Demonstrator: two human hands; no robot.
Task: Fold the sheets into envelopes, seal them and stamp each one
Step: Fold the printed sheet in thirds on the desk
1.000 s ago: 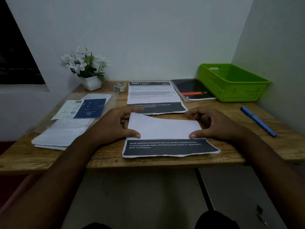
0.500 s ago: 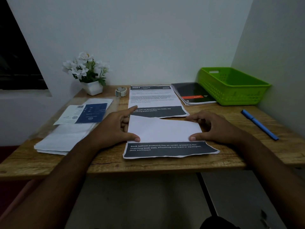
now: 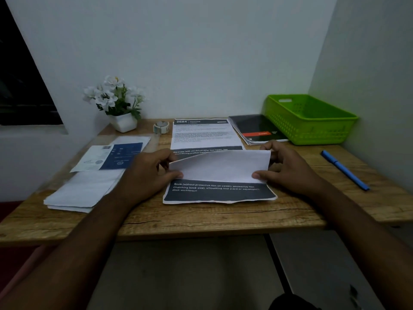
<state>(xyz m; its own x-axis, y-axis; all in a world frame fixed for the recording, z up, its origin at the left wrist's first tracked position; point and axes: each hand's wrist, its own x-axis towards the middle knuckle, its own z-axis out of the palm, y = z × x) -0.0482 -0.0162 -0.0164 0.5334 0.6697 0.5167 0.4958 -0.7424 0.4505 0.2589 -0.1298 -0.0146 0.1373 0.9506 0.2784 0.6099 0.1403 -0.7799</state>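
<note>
A printed sheet lies at the desk's front centre, its far part folded toward me so the white back shows above a dark printed band. My left hand pinches the fold's left edge between thumb and fingers. My right hand pinches the right edge the same way, and the flap's far edge is lifted off the desk. A second printed sheet lies flat just behind. A stack of white sheets lies at the left, and a small roll of tape stands near the back.
A green plastic basket fills the back right corner, with a dark booklet beside it. A blue pen lies at the right. A blue-and-white leaflet tops the left stack. A white flowerpot stands at the back left.
The folded flap, flat under my hands earlier, now rises at its far edge as both hands lift it. The view has tilted down slightly.
</note>
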